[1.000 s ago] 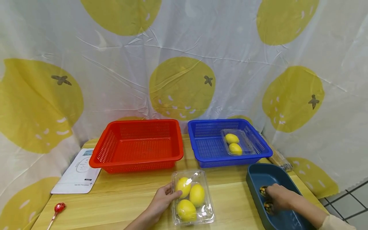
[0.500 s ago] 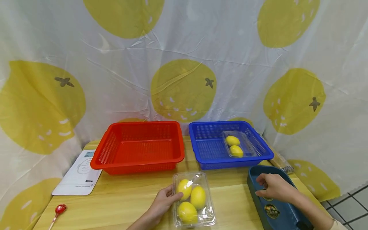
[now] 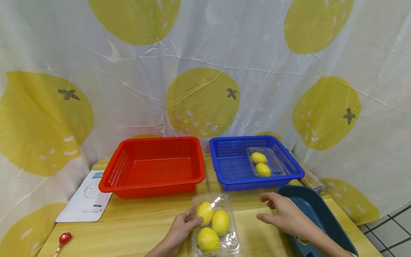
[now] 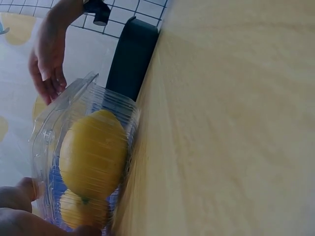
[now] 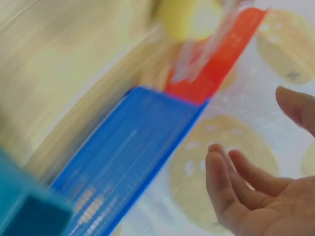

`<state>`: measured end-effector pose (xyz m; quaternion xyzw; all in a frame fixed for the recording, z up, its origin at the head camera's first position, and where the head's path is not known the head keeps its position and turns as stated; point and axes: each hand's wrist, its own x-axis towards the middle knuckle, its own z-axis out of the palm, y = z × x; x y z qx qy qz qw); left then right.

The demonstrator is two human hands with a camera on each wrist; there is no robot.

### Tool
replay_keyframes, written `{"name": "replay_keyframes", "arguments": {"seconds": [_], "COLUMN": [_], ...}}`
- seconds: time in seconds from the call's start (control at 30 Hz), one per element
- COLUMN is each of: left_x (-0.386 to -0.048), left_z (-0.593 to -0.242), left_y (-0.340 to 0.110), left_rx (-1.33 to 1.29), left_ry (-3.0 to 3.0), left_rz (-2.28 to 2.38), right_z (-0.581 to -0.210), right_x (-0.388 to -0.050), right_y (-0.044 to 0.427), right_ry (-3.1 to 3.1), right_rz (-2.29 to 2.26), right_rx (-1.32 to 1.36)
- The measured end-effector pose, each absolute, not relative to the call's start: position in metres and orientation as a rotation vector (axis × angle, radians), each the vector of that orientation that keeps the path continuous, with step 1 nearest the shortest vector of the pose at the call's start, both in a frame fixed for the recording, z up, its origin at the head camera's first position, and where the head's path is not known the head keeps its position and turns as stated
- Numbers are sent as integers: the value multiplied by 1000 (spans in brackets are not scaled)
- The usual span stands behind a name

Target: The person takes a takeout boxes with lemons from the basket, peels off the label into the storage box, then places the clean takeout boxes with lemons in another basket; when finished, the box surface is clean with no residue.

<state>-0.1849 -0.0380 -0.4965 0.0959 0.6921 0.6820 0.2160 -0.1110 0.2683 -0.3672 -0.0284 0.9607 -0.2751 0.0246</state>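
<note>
A clear plastic clamshell box [image 3: 232,228] with three yellow lemons [image 3: 220,222] lies on the wooden table. My left hand [image 3: 179,228] grips its left side, thumb over the top edge. In the left wrist view the box [image 4: 125,115] looks closed, and my left fingers [image 4: 19,216] are at its lower side. My right hand [image 3: 285,214] hovers between the box and the dark teal bin [image 3: 308,200], thumb and fingers bent and apart. Nothing shows in it, also in the right wrist view, where the right hand [image 5: 266,201] is seen palm side. A round printed label [image 3: 303,241] shows in the bin, partly hidden by my right forearm.
A red basket [image 3: 157,187] stands at the back left. Beside it, a blue basket [image 3: 257,183] holds another clear box [image 3: 274,162] with two lemons. A white sheet [image 3: 81,210] and a red lollipop [image 3: 65,237] lie at the left. A lemon-print cloth [image 3: 135,78] hangs behind.
My right hand has come up out of the teal bin and moved left toward the lemon box. The left hand keeps its grip on the box, which has stayed in place.
</note>
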Motion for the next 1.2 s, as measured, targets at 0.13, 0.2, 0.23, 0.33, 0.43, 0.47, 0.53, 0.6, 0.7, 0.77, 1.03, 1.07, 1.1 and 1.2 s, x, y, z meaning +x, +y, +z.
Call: {"name": "replay_keyframes", "arguments": {"seconds": [0.13,0.2,0.23,0.33,0.43,0.47,0.53,0.6,0.7,0.77,1.03,1.07,1.1,1.2], "left_x": [-185,-185,-185,-185,-184,-184,-184,-184,-184,-184,-183,-182,-182,-181], "left_z": [-498,-498,-498,-496,-495,-495,-496,-496,-497,-497,-498,-498,-498,-499], "left_y": [-38,-37,-37,-37,-38,-39,-40,-41,-42,-42,-41,-41,-40,-39], "left_rx": [233,216,208,194,192,195,203,210,206,185,134,138,144,163], "left_ry": [1907,1910,1911,1908,1882,1872,1847,1821,1788,1780,1755,1751,1747,1752], "left_rz": [1881,1873,1871,1876,1884,1887,1896,1903,1919,1927,1976,1981,1987,1991], "right_z": [-368,-373,-376,-392,-411,-417,-430,-442,-456,-463,-480,-481,-482,-483], "right_x": [-109,-109,-110,-114,-121,-123,-130,-135,-142,-144,-146,-146,-146,-147], "right_y": [247,238,234,221,214,212,212,212,213,212,205,204,203,204], "right_ry": [2967,2954,2937,2882,2834,2816,2762,2668,2487,2385,2091,2077,2072,2091], "right_rz": [-921,-949,-972,-1058,-1142,-1177,-1245,-1344,-1482,-1532,-1712,-1722,-1724,-1726], "right_rx": [-63,-52,-46,-11,-14,-4,7,27,80,100,7,-5,-6,13]}}
